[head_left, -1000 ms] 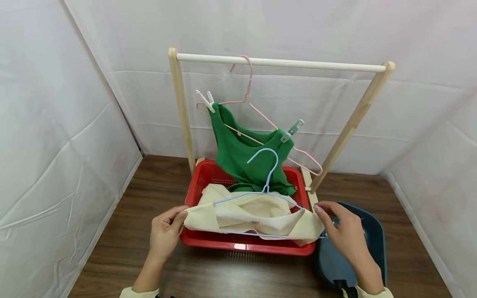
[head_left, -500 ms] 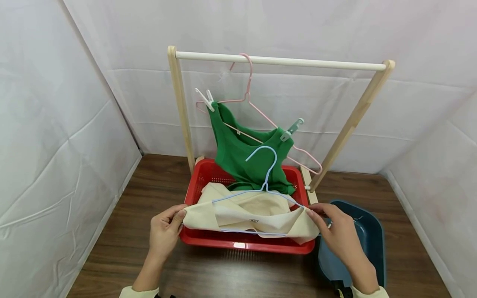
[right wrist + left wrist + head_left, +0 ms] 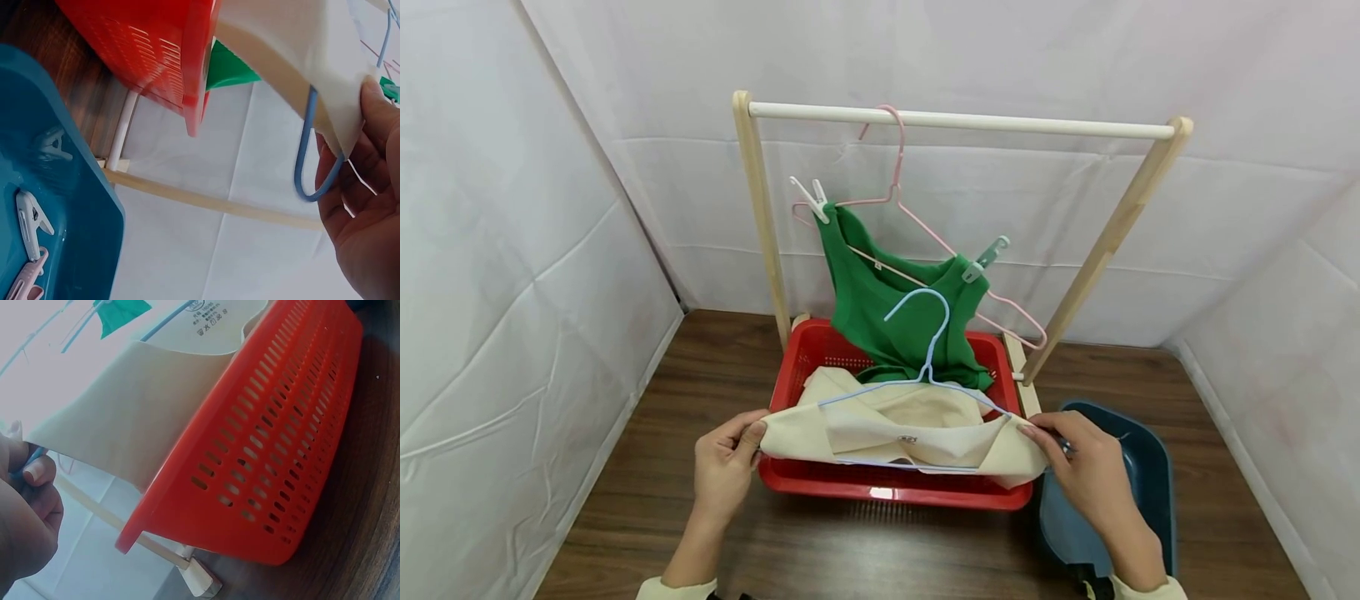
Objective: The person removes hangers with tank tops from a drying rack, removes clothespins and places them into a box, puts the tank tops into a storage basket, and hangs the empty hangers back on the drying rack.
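Cream top: spread across the near side of the red basket, looser folds lying inside it; small printed mark at the neck.
Blue hanger: inside the cream top, hook up, arms running into both shoulders; bottom bar shows below the neck opening.
Left grip: my thumb and fingers pinch the left shoulder corner; wrist view shows a bit of blue wire at my fingers.
Right grip: I pinch the right shoulder corner; the hanger's rounded end sticks out of the cloth beside my fingers.
Green top: behind, hanging aslant on the pink hanger, hem down in the basket.
Shoulder clips: white clip left, pale green clip right.
Rack: wooden uprights; pink hook over its white bar.
Blue bin: right of the basket; loose white clip and pink clip inside.
Desk: dark wood grain, under basket and bin.
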`<move>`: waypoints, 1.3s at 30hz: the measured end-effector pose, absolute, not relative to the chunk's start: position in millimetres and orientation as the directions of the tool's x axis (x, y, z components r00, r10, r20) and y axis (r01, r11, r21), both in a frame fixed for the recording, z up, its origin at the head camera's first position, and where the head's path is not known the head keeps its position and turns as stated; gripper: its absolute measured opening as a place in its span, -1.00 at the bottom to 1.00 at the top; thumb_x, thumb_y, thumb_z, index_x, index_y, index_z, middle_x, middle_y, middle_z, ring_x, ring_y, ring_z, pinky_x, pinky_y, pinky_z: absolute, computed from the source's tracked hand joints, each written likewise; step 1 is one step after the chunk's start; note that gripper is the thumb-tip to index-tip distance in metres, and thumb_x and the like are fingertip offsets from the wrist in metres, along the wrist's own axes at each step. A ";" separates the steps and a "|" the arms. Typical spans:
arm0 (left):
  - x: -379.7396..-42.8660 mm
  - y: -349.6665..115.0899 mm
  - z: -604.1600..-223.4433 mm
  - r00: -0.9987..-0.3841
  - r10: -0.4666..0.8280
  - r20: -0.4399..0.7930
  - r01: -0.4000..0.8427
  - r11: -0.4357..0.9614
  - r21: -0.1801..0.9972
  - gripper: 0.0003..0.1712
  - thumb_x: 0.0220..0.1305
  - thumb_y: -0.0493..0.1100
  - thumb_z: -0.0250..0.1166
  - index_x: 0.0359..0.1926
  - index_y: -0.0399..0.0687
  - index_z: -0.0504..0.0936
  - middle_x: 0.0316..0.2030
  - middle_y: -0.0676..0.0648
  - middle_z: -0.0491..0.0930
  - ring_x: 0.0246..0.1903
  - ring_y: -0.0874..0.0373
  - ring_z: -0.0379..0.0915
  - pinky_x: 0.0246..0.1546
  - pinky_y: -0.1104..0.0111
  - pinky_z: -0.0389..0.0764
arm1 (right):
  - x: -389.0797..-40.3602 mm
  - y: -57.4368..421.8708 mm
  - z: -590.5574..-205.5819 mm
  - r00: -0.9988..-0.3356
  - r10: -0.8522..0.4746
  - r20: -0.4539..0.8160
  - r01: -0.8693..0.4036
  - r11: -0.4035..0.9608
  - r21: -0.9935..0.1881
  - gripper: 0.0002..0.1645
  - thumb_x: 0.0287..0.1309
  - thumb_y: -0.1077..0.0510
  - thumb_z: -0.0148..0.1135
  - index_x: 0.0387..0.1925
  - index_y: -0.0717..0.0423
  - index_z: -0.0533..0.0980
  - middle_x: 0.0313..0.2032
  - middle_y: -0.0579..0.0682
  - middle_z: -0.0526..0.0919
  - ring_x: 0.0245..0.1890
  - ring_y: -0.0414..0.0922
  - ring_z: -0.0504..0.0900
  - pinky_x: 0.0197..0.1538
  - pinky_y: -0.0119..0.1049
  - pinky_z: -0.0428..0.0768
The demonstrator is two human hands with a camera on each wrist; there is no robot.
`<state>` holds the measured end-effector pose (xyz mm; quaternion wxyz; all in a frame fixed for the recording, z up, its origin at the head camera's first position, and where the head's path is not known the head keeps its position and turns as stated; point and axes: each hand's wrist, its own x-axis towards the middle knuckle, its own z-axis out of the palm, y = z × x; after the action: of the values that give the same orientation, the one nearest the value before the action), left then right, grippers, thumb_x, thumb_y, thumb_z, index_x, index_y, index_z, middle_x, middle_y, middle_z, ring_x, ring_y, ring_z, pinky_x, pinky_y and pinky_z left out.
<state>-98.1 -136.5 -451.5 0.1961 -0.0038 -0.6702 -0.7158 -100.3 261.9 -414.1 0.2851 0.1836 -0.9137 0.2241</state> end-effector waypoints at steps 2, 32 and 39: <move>-98.1 -138.1 -451.6 -0.920 -0.283 0.271 0.290 -0.028 0.956 -0.89 0.26 -0.52 0.15 -0.34 -0.58 0.58 -0.69 0.00 0.45 -0.76 0.32 0.20 -0.77 0.54 0.24 | -99.8 262.7 -413.0 -0.764 -0.205 0.611 -0.465 0.832 -0.302 -0.73 -0.20 0.37 0.51 -0.37 0.12 0.64 -0.43 -0.06 0.63 -0.52 -0.22 0.47 -0.54 -0.53 0.45; -98.9 -166.9 -458.2 -0.871 -0.350 0.346 0.433 -0.211 0.877 -0.75 0.29 -0.52 0.09 -0.36 -0.29 0.69 -0.65 0.00 0.52 -0.75 0.33 0.25 -0.77 0.51 0.20 | -102.6 280.9 -413.7 -0.693 -0.101 0.714 -0.452 0.832 -0.321 -0.72 -0.27 0.42 0.51 -0.42 0.13 0.67 -0.50 -0.01 0.66 -0.60 -0.24 0.50 -0.52 -0.52 0.41; -99.7 -170.3 -456.7 -0.855 -0.371 0.362 0.462 -0.228 0.857 -0.75 0.28 -0.52 0.10 -0.35 -0.29 0.69 -0.64 0.00 0.54 -0.75 0.35 0.27 -0.76 0.54 0.21 | -103.4 281.0 -413.9 -0.695 -0.057 0.717 -0.413 0.848 -0.333 -0.76 -0.24 0.40 0.51 -0.43 0.16 0.67 -0.51 0.03 0.67 -0.63 -0.24 0.47 -0.56 -0.52 0.38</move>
<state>-99.7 -170.3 -456.7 0.2660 -0.0408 -0.5613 -0.7827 -103.4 281.0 -413.9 0.3677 0.1321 -0.8881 0.2419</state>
